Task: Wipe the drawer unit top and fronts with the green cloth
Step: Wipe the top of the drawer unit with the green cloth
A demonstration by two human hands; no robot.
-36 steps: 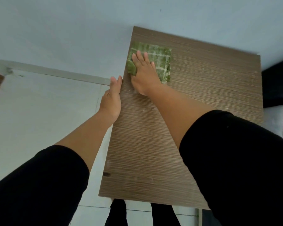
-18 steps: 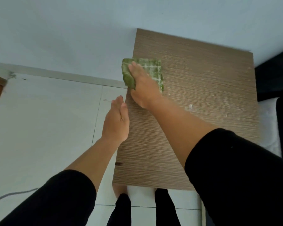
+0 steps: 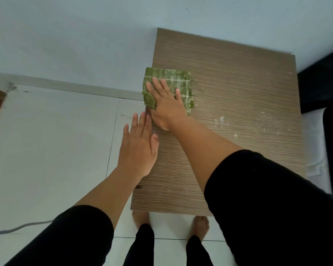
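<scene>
Head view. White tiled floor (image 3: 52, 141), pale wall (image 3: 85, 35), grey cable (image 3: 17, 227) at lower left; a dark object edges the right. Wood-grain drawer unit top (image 3: 238, 93) bears whitish specks. Folded green cloth (image 3: 167, 75) lies at its left edge under the flat, spread right hand (image 3: 166, 103). Left hand (image 3: 138, 146) hovers open beside that edge.

The drawer fronts are hidden beneath the drawer unit top (image 3: 238, 104), and the right hand (image 3: 166, 104) covers part of the green cloth (image 3: 173, 77).
</scene>
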